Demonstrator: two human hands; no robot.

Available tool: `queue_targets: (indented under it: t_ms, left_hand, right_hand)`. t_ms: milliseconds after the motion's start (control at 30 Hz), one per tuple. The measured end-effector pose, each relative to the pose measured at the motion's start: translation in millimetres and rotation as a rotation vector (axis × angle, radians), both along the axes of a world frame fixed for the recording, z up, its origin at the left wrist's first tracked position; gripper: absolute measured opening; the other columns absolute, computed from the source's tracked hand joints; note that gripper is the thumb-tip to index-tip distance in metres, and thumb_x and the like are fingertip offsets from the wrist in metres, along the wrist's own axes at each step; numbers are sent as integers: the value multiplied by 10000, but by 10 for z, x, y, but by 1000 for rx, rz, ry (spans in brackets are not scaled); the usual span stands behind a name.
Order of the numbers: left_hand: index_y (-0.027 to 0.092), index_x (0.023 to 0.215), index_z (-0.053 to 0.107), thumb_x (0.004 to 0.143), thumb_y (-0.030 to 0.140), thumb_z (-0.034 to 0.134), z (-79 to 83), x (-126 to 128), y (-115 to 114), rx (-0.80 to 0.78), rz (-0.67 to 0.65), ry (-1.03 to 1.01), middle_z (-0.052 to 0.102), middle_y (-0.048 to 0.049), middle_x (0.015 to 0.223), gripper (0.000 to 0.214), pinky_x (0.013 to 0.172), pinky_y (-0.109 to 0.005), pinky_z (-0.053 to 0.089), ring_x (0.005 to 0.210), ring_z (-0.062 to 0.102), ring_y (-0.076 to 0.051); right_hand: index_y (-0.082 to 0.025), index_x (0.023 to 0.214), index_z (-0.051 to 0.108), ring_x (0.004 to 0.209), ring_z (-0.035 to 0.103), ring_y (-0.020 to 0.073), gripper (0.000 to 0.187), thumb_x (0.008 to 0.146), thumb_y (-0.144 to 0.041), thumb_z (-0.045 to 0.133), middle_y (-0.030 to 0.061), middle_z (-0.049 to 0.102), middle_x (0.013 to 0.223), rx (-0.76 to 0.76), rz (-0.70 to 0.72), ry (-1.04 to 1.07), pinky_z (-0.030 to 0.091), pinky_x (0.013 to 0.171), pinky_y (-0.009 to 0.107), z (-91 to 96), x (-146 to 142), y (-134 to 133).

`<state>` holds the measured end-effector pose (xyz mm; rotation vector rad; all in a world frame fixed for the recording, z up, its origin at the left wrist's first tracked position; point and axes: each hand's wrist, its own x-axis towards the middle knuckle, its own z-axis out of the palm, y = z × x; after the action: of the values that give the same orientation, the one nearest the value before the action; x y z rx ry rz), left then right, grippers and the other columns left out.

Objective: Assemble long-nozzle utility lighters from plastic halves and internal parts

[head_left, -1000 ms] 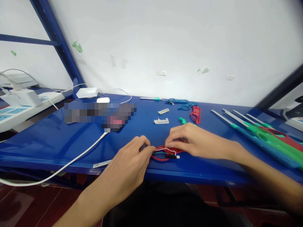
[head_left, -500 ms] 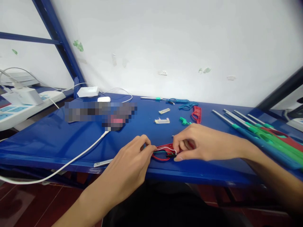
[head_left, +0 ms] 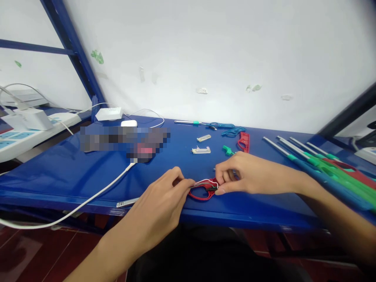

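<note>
A red lighter casing half (head_left: 202, 197) lies near the front edge of the blue table. My left hand (head_left: 166, 197) pinches its left end, thumb and forefinger pressed together. From under that hand a metal tube (head_left: 127, 203) sticks out to the left. A thin white wire (head_left: 205, 180) loops along the casing between both hands. My right hand (head_left: 239, 176) is closed at the casing's right side, thumb and forefinger at a small black wired part (head_left: 212, 188); the fingers partly hide it. Just behind this hand are a green trigger piece (head_left: 227, 150) and another red casing half (head_left: 244, 141).
Two clear fuel tanks (head_left: 201, 150) lie mid-table. Blue casing pieces (head_left: 233, 131) and a metal tube (head_left: 188, 122) are by the wall. Several long-tubed lighters (head_left: 331, 172) lie right. A phone with a white cable (head_left: 102, 192) and a power strip (head_left: 17, 143) are left.
My right hand has risen slightly, and the black part has shifted up with it. More of the casing's loop opening shows. My left hand stays almost in place.
</note>
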<state>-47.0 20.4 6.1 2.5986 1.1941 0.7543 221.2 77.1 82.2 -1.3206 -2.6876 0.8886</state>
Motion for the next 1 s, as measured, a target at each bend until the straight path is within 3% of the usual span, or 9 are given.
queue_targets:
  t_ms: [333, 533, 1000]
  left_hand:
    - [232, 1217, 649, 1065, 87, 420, -7, 15, -1, -17, 2, -23, 527, -36, 1029, 310, 758, -323, 519, 803, 575, -163]
    - [247, 1227, 632, 1059, 68, 412, 3, 15, 0, -24, -14, -21, 518, -31, 1032, 329, 748, -319, 503, 822, 573, -168]
    - [237, 1298, 638, 1059, 73, 415, 2, 12, 14, 3, -15, 6, 520, -34, 1040, 365, 739, -326, 505, 820, 576, -172]
  right_hand:
    - [-221, 797, 696, 563, 523, 113, 387, 961, -571, 676, -38, 627, 649, -25, 32, 50, 364, 533, 257, 6, 2, -11]
    - [-213, 810, 689, 539, 438, 106, 393, 1004, -546, 616, -48, 544, 622, -35, 79, 75, 314, 517, 260, -14, 1, 4]
    - [-207, 808, 695, 579, 421, 111, 434, 987, -595, 624, -40, 550, 669, -71, 5, 60, 287, 545, 270, -79, -3, 64]
